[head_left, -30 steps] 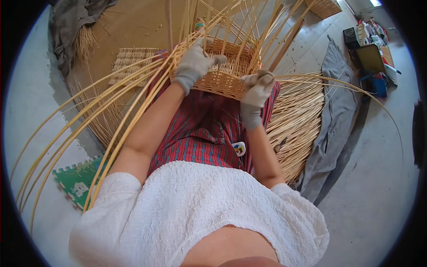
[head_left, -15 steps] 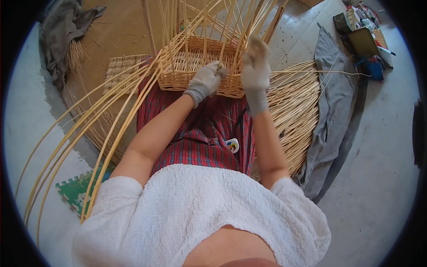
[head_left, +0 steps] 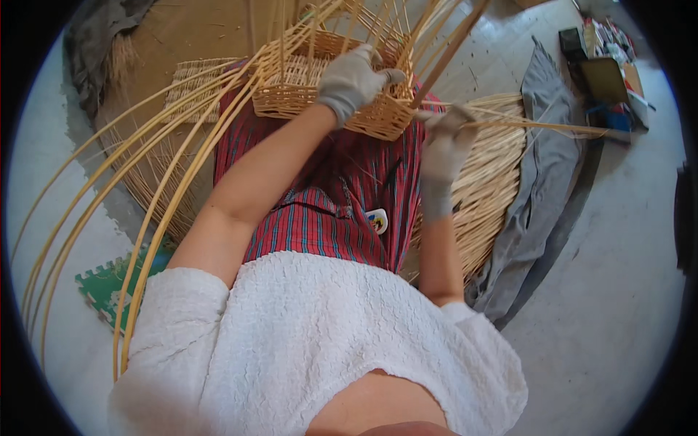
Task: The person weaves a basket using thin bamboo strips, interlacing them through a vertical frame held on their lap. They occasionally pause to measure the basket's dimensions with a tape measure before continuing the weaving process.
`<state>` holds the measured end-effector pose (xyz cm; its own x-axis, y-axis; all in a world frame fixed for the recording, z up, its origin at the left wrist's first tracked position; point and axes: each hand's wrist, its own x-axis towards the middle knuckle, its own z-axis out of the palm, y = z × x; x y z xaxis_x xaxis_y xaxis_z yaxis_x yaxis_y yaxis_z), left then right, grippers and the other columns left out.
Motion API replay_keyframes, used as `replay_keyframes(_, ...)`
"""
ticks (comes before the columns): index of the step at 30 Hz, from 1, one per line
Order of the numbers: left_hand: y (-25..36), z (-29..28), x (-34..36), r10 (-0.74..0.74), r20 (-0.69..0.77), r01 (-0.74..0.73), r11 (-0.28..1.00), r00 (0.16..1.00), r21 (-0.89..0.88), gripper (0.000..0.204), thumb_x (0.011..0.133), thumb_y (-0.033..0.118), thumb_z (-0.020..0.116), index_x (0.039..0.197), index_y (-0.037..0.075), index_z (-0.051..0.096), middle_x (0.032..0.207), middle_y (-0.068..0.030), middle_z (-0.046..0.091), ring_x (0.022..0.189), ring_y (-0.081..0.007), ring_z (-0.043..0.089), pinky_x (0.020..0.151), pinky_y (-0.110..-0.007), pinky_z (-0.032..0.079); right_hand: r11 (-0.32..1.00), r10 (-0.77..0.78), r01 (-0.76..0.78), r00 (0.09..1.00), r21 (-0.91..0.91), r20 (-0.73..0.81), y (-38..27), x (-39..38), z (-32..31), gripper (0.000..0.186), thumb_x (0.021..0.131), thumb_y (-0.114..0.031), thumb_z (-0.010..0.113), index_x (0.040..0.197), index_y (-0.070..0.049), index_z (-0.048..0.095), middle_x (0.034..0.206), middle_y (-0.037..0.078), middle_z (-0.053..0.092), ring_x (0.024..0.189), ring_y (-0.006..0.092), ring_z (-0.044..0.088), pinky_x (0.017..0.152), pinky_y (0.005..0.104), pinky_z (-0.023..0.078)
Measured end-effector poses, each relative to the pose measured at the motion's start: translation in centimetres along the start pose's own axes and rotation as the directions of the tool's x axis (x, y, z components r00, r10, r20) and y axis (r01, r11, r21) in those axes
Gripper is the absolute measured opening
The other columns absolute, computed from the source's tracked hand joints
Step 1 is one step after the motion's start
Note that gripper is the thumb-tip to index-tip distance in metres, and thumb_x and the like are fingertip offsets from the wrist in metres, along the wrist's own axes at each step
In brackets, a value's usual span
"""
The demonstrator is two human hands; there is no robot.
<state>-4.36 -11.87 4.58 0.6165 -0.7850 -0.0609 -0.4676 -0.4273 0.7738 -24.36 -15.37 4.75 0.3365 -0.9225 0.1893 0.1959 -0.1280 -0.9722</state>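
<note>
A rectangular wicker basket [head_left: 289, 99] with tall upright rods sits tilted over my lap, partly woven, its near wall facing me. My left hand [head_left: 355, 81], in a pale grey work glove, is closed on the basket's near wall toward the right, its fingers partly hidden over the rim. To the right of the basket's corner, my right hand [head_left: 445, 149], gloved too and smeared by motion, is closed around a wicker strand [head_left: 542, 125] that runs off to the right. Long rods [head_left: 163, 173] fan from the basket's left corner toward my left side.
A big bundle of wicker rods [head_left: 488, 189] lies at the right beside a grey cloth [head_left: 549, 167]. A flat woven panel [head_left: 193, 87] rests left of the basket. Farther off are a box of tools [head_left: 600, 80], a green foam mat [head_left: 109, 287] and another grey cloth [head_left: 91, 51].
My right hand has swung down and right, away from the basket's corner, with the strand. My left hand has moved right along the near wall, and the basket has turned slightly.
</note>
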Motion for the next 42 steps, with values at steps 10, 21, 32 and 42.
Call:
replay_keyframes(10,-12.7,-6.1,-9.3,-0.164,-0.527,0.118,0.986,0.834,-0.121,0.036,0.095,0.024,0.074,0.119,-0.001,0.067,0.1,-0.0088,0.072,0.091,-0.016,0.067,0.079,-0.031,0.055,0.716,0.694,-0.612,0.676,-0.335,0.247,0.4,-3.1,2.8,0.029,0.106,-0.027,0.054,0.115,-0.002,0.065,0.087,0.007,0.071,0.074,0.0141,0.069,0.054,0.0264,0.051)
replay_keyframes(21,-15.5,-9.9,-10.0,-0.013,-0.246,-0.039,0.978,0.969,-0.207,0.061,0.089,0.031,0.078,0.137,0.0,0.056,0.12,-0.0159,0.068,0.114,-0.0344,0.063,0.098,-0.043,0.051,0.739,0.626,-0.591,0.78,-0.324,0.003,7.9,6.5,26.7,0.12,0.08,-0.065,0.076,0.161,0.0,0.016,0.157,0.034,0.032,0.143,0.044,0.041,0.115,0.0427,0.039)
replay_keyframes(32,-17.5,-10.6,-7.5,0.179,-0.024,-0.135,0.816,0.984,0.562,0.091,0.069,0.042,0.09,0.143,0.01,0.049,0.129,-0.0169,0.063,0.113,-0.0379,0.062,0.095,-0.048,0.05,0.955,0.266,-0.233,0.946,-0.182,0.187,5.7,4.4,26.1,0.061,0.096,-0.056,0.063,0.131,-0.006,0.06,0.113,0.013,0.069,0.105,0.0277,0.068,0.09,0.0385,0.053)
replay_keyframes(42,-18.8,-10.4,-5.8,0.168,0.037,-0.17,0.906,0.985,0.387,0.087,0.068,0.035,0.092,0.141,0.012,0.05,0.128,-0.0153,0.063,0.118,-0.0357,0.061,0.103,-0.044,0.048,0.971,-0.23,0.216,0.957,0.099,0.177,-3.1,5.3,27.2,0.043,0.102,-0.034,0.059,0.127,0.0,0.061,0.112,0.012,0.068,0.103,0.0236,0.064,0.088,0.0348,0.052)
